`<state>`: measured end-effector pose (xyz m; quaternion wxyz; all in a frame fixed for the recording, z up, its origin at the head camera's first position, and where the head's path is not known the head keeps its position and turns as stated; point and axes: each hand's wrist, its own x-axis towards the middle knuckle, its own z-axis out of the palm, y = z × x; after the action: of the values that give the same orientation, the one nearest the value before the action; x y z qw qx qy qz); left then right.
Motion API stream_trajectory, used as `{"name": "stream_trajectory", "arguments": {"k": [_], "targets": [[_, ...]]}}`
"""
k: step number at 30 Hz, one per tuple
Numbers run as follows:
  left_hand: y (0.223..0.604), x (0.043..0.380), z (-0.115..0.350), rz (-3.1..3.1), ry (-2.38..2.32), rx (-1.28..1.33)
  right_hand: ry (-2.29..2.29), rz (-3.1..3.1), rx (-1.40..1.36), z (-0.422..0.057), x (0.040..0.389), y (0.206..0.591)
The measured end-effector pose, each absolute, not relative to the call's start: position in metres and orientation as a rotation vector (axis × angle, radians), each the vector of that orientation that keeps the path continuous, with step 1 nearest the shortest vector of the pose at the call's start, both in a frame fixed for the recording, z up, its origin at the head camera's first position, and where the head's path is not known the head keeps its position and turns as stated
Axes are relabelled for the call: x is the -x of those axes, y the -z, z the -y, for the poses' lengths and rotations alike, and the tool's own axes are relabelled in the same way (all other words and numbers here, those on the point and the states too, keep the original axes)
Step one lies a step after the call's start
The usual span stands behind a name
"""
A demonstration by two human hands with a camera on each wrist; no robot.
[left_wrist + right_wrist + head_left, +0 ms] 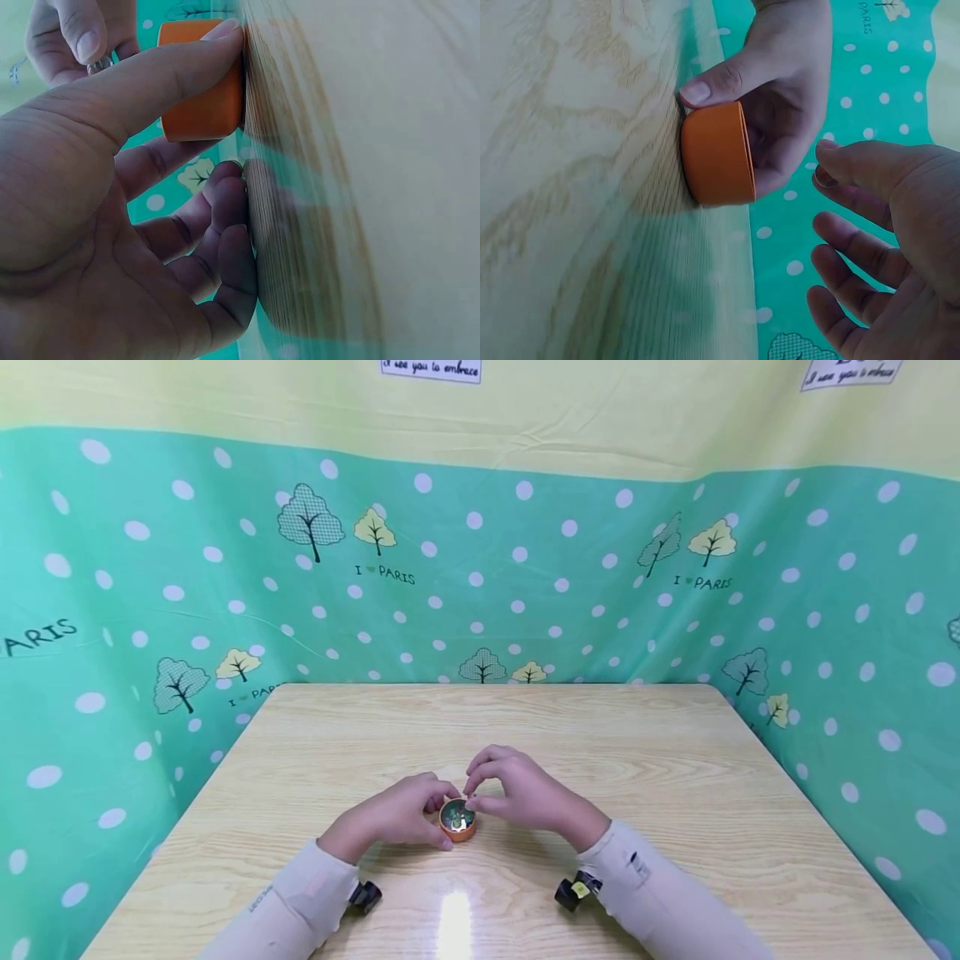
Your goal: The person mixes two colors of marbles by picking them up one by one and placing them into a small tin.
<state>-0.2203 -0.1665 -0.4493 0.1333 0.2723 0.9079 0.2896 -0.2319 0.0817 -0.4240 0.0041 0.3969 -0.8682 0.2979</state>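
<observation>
A short round orange container (458, 835) stands on the table with its top facing up, and shiny green and dark shapes show inside its rim. My left hand (405, 810) grips it from the side, the thumb along its near wall and the other fingers behind it. In the left wrist view the orange wall (201, 116) rests right at the tabletop. My right hand (517, 789) is just above the container's right rim. Between thumb and forefinger it pinches a small shiny thing (99, 66), mostly hidden by the fingertips; I cannot tell its kind.
The light wood table (600, 735) extends around both hands. A green and yellow patterned cloth (517, 552) hangs behind it and along both sides. Dark wrist-worn devices (365, 897) are on both sleeves, low over the tabletop.
</observation>
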Motion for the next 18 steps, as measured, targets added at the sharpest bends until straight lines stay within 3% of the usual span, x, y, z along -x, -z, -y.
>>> {"name": "stream_trajectory", "arguments": {"k": [18], "targets": [[0.445, 0.219, 0.167, -2.639, -0.824, -0.777, -0.893, 2.778, -1.222, -0.068, 0.229, 0.437]]}}
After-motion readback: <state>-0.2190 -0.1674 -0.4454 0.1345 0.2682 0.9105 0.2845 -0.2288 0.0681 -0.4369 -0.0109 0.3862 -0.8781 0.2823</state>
